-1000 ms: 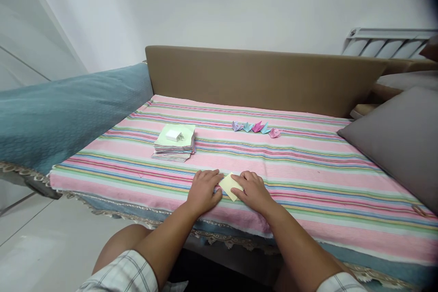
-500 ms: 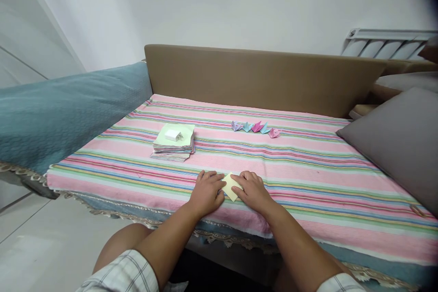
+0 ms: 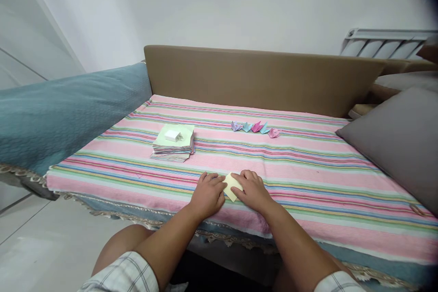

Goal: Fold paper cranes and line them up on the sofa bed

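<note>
One yellow paper (image 3: 232, 188) lay on the striped cloth (image 3: 222, 150); the left hand (image 3: 207, 195) touched its left edge, fingers loosely spread, the right hand (image 3: 252, 189) rested on it, thumb and forefinger parted!

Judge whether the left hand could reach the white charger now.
Probably yes: the white charger sits uncovered atop the paper stack, with only striped cloth between stack and left hand.

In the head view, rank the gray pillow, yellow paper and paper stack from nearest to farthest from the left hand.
1. Yellow paper: at the left hand, on its right side.
2. Paper stack: beyond the hand, toward the left.
3. Gray pillow: far right.
</note>
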Demonstrator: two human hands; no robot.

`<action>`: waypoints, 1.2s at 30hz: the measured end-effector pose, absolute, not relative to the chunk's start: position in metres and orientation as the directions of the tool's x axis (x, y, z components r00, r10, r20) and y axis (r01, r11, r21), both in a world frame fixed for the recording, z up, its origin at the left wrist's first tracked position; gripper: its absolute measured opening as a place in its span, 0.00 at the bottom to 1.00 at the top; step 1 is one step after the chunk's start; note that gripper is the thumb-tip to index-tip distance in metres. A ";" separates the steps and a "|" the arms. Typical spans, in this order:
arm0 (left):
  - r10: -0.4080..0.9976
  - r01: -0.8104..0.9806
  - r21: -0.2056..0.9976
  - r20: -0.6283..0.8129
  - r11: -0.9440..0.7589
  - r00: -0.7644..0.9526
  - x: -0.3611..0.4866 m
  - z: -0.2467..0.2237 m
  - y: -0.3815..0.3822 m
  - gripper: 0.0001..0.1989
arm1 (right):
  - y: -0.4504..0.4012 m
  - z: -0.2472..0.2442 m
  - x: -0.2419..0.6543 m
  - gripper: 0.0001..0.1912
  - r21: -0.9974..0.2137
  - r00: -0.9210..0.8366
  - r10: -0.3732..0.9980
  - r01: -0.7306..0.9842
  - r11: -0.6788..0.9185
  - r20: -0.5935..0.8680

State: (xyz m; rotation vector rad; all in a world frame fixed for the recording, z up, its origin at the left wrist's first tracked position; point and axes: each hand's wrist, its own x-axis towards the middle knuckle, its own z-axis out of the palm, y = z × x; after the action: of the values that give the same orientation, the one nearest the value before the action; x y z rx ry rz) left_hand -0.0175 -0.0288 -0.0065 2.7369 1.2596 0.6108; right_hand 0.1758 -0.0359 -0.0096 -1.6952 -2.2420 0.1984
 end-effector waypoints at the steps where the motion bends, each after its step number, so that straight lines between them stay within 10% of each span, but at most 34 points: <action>1: 0.743 0.717 0.221 0.326 -0.661 0.585 -0.017 -0.007 -0.029 0.16 | -0.036 -0.009 0.175 0.23 -0.306 -0.237 0.957 0.911 0.278 0.166; 36: 0.725 0.711 0.162 0.257 -0.685 0.640 -0.017 -0.011 -0.027 0.22 | -0.034 -0.008 0.189 0.20 -0.358 -0.255 0.957 0.888 0.290 0.141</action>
State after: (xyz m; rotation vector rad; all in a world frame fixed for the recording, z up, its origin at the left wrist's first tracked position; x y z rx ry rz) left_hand -0.0165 -0.0270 -0.0109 2.8028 1.2276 0.4702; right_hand 0.1892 -0.0338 -0.0082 -1.6707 -2.2357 0.2943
